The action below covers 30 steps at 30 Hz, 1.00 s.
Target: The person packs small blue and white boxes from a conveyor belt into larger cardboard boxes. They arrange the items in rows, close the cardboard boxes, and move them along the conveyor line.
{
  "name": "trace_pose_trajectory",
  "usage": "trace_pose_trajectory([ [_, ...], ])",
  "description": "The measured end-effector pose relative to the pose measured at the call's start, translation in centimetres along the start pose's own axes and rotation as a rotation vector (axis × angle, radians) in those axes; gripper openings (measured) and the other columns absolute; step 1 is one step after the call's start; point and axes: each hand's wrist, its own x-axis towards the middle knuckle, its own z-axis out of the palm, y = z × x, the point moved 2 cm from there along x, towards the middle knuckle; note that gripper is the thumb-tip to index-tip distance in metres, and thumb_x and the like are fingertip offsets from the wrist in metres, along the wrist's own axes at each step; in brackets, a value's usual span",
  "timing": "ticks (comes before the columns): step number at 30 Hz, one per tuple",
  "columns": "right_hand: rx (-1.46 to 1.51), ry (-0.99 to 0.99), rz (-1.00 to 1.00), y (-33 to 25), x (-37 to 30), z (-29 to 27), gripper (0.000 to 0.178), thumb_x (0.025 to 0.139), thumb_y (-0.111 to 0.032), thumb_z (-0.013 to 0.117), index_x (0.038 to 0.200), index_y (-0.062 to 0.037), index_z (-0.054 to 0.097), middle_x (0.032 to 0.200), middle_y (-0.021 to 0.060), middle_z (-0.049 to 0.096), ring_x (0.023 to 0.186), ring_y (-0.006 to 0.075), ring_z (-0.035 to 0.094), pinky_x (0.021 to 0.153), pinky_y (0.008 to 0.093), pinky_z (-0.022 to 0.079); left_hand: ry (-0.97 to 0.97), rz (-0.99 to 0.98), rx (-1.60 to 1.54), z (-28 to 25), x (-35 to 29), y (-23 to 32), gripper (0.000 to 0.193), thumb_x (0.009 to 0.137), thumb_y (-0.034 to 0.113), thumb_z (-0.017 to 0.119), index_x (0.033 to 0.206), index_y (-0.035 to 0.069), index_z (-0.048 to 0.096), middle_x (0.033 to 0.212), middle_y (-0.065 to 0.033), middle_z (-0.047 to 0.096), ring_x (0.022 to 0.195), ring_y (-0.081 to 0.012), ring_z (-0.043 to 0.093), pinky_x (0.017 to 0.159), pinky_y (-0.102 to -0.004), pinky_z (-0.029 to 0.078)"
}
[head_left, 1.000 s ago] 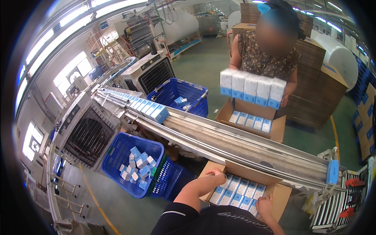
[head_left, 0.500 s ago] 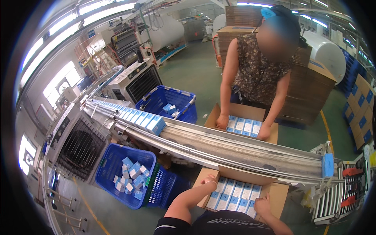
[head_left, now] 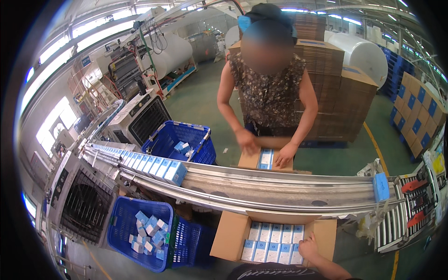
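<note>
Blu/wht cartons (head_left: 272,252), brn box (head_left: 229,235), dk patt. top (head_left: 270,100)

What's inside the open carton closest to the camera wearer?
The carton shows two rows of white-and-blue boxes inside. The right hand partly covers their right end. Whatever lies beneath the boxes is hidden.

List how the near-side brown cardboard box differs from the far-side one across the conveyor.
The near brown cardboard box has its side flaps spread outward; the far brown cardboard box has its side flaps folded inward. The near box shows two rows of blue-and-white rectangular cartons; the far box, only a narrow strip of them. Both are cardboard and contain blue-and-white cartons.
</note>
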Motion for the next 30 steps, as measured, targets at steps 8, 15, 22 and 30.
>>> trace_pose_trajectory([
  [8, -0.044, -0.048, -0.025, -0.1, -0.3, -0.7, 0.020, 0.076, -0.016, 0.048, 0.076, -0.0054, 0.066, 0.073, 0.0119, 0.066, 0.080, 0.0266, 0.061, 0.106, 0.0490, 0.017, -0.252, 0.120, -0.330, -0.2, -1.2, 11.9, 0.041, 0.091, 0.034, 0.046, 0.108, -0.003, 0.055, 0.097, -0.0186, 0.064, 0.084, -0.0330, 0.064, 0.072, -0.0403, 0.051],
  [15, -0.053, -0.130, -0.024, -0.2, -0.3, -0.7, 0.021, 0.077, -0.020, 0.050, 0.080, -0.0047, 0.065, 0.077, 0.0110, 0.066, 0.082, 0.0271, 0.060, 0.106, 0.0515, 0.017, -0.479, 0.084, -0.575, -0.3, -1.6, 16.1, 0.043, 0.091, 0.035, 0.046, 0.108, -0.003, 0.055, 0.094, -0.0175, 0.065, 0.083, -0.0324, 0.064, 0.071, -0.0400, 0.051],
  [22, -0.034, -0.175, 0.000, -0.5, -0.2, -0.6, 0.021, 0.077, -0.019, 0.050, 0.082, -0.0040, 0.064, 0.079, 0.0119, 0.065, 0.083, 0.0285, 0.061, 0.106, 0.0525, 0.019, -0.675, -0.095, -0.763, 0.0, -2.4, 16.9, 0.045, 0.091, 0.037, 0.045, 0.108, -0.004, 0.054, 0.092, -0.0165, 0.065, 0.082, -0.0319, 0.064, 0.070, -0.0397, 0.051],
  [30, -0.029, -0.127, 0.025, -0.7, -0.2, -1.8, 0.019, 0.076, -0.018, 0.051, 0.077, -0.0050, 0.065, 0.074, 0.0123, 0.065, 0.082, 0.0281, 0.061, 0.106, 0.0512, 0.018, -0.959, -0.436, -0.889, -1.9, -5.2, 12.2, 0.047, 0.092, 0.038, 0.045, 0.108, -0.005, 0.054, 0.089, -0.0153, 0.066, 0.081, -0.0313, 0.065, 0.068, -0.0394, 0.052],
])
